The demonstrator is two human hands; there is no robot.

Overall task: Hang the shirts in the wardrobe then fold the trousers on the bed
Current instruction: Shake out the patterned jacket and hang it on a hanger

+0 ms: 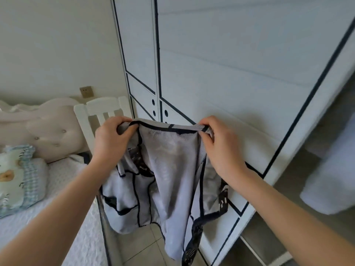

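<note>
I hold up a light grey shirt (172, 169) with dark navy trim and a mesh lining, spread between both hands in front of the wardrobe (221, 64). My left hand (113, 137) grips its upper left edge at the collar. At the upper right edge my right hand (217, 143) pinches the same collar band. The shirt hangs down inside out, its lower parts dangling above the tiled floor. The bed (48, 217) lies at the lower left.
The white wardrobe doors with dark blue lines are shut ahead; an open section at the right shows a hanging pale garment (330, 179). A patterned pillow (17, 179), padded headboard (48, 127) and white chair back (101, 114) stand left. Tiled floor (142, 244) runs between bed and wardrobe.
</note>
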